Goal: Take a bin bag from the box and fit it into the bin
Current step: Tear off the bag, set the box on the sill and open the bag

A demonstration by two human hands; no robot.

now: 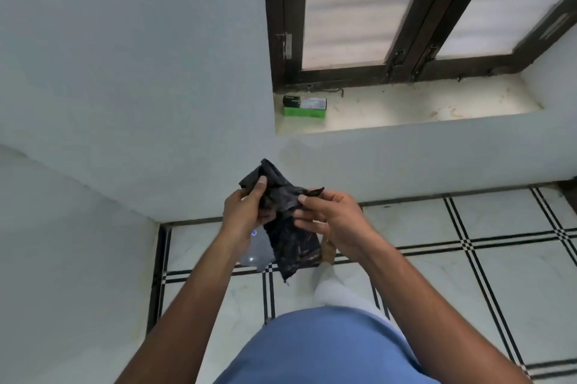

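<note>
Holding up, close before a blue-clad torso, a folded black bin bag (282, 224): left hand (246, 211) pinching its upper fold with thumb on top, right hand (335, 221) pinching a loose edge just beside it. Hanging limp from both grips, well above the tiled floor (437, 258). Looking thin, light, soft and likely slippery and clinging, so probably best taken at the open edge and teased apart. Sitting at the left corner of the window sill (406, 105), a green box (304, 106), contents not visible. Showing partly behind the left wrist, something pale on the floor, possibly the bin (257, 254), inside hidden
</note>
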